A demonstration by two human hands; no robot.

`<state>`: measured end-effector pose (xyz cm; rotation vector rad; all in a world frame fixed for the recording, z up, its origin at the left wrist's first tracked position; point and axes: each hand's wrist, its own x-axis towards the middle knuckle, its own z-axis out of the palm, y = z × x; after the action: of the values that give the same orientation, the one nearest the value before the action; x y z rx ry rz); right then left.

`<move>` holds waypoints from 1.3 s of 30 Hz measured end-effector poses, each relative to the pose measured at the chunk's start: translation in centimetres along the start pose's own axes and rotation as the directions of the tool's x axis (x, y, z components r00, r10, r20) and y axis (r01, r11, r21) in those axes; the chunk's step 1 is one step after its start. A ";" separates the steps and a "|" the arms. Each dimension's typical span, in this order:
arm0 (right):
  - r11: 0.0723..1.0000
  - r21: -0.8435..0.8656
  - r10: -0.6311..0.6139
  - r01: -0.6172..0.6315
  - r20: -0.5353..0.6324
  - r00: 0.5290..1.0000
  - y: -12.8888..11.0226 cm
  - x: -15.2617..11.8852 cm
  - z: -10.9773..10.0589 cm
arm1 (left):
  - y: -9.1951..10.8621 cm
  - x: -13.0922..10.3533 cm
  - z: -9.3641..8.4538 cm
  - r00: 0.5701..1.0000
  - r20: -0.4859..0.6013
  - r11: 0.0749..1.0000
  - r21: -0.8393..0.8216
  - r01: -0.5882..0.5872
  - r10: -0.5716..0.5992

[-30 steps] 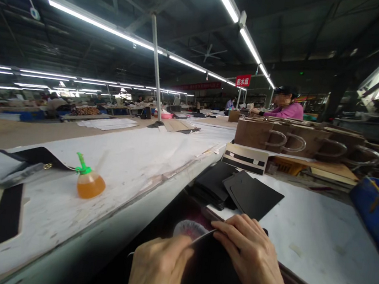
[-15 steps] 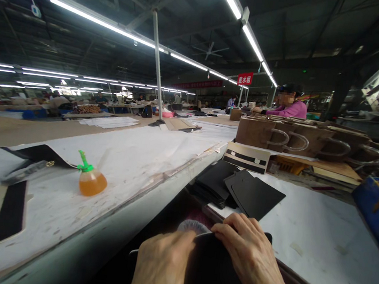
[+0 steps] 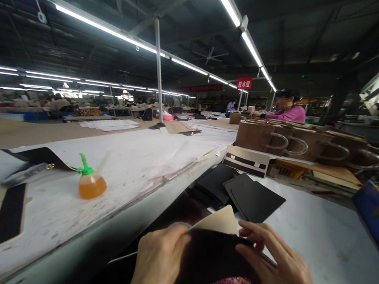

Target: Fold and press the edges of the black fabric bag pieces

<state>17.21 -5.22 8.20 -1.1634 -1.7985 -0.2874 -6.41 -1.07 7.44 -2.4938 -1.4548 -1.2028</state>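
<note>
My white table (image 3: 317, 250) carries black panels (image 3: 255, 198) at twelve o'clock; the long bench (image 3: 132, 158) holds an orange bottle (image 3: 90, 183) at ten.

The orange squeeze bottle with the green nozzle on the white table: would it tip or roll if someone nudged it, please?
The orange squeeze bottle looks squat and wide-based, so probably hard to tip. Its round body might roll if knocked over.

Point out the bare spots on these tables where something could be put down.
Bare white tabletop lies right of the black sheets, short of the blue bin. More lies beyond the orange bottle. It is crowded around the brown bags and where the left hand and right hand hold a dark piece.
</note>
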 end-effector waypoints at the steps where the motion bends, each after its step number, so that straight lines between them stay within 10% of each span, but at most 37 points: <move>1: 0.998 0.048 0.030 -0.029 -0.011 0.999 0.3 -0.1 0.1 | -0.4 -0.1 -0.4 1.000 -0.006 0.999 -0.033 -0.005 0.005; 9: 0.882 0.357 0.319 -0.307 0.027 0.947 1.1 0.5 1.0 | -0.9 -0.7 -1.7 0.989 -0.075 0.953 -0.267 -0.145 0.130; 17: 0.499 0.604 0.626 -0.621 0.244 0.741 -0.8 0.8 0.5 | -0.1 -0.5 -2.8 0.985 0.059 0.888 -0.443 -0.122 0.164; 29: 0.544 0.617 0.576 -0.568 0.217 0.788 -2.1 1.6 0.0 | 2.6 0.1 0.4 0.896 -0.330 0.900 -0.219 -0.378 0.296; 39: 0.658 0.673 0.467 -0.337 -0.015 0.884 -2.2 1.5 0.4 | 1.5 -0.9 1.3 0.868 -0.416 0.883 -0.253 -0.396 0.270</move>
<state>15.06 -5.24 9.80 -0.9358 -1.2457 0.4695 -4.76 -2.09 6.49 -2.3749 -0.7339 -1.8288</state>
